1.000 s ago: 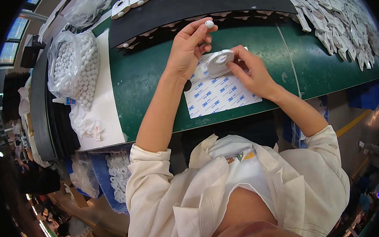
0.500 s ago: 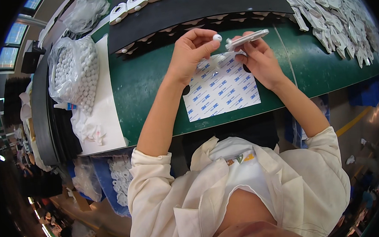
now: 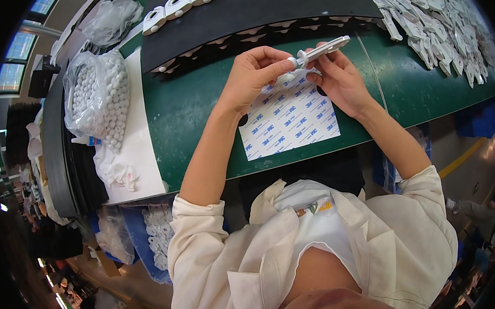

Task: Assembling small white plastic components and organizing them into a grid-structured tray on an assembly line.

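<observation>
The left hand is pinched on a small white piece at the end of the flat white plastic part, gripped by the right hand above the adhesive sheet on the green counter. Fitting appears under way; precise alignment is required next.

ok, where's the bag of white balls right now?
In the head view the clear bag of white balls sits on the person's far left, on the white sheet beside the green mat, well clear of both hands.
</observation>
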`<state>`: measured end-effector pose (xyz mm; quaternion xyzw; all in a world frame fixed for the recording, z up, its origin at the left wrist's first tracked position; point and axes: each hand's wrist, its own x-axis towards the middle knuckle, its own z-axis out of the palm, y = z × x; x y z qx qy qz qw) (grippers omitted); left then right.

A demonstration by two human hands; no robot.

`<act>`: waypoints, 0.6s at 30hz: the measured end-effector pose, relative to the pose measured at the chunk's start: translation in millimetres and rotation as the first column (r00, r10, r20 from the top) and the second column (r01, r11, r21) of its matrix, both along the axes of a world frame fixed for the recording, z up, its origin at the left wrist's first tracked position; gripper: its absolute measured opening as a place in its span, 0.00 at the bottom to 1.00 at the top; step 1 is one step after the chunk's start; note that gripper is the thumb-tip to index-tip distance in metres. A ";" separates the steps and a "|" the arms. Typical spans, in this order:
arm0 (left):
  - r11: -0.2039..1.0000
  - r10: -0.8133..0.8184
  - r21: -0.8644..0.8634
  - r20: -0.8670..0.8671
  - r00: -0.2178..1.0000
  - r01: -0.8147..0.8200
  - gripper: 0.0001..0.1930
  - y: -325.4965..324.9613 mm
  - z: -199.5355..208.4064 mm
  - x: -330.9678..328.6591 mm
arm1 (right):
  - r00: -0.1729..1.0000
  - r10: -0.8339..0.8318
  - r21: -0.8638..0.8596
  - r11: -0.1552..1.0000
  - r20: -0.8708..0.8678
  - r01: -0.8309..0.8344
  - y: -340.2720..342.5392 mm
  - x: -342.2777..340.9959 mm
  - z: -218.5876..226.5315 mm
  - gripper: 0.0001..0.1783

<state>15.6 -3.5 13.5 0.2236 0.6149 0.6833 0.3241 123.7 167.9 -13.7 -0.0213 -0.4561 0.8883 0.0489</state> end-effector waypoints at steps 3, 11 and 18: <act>1.000 0.005 -0.015 -0.015 1.000 -0.005 0.10 0.2 -0.9 -0.1 | 1.000 -0.001 0.008 1.000 0.001 0.001 -0.1 -0.1 0.0 0.13; 0.999 -0.010 -0.039 -0.057 0.998 0.007 0.10 0.1 -0.9 -0.7 | 1.000 -0.008 0.019 1.000 0.020 0.007 0.1 0.2 0.1 0.13; 1.000 -0.011 -0.027 -0.048 0.999 0.010 0.10 0.9 0.8 0.9 | 0.999 -0.022 0.006 1.000 0.030 0.021 -2.3 -0.2 3.0 0.12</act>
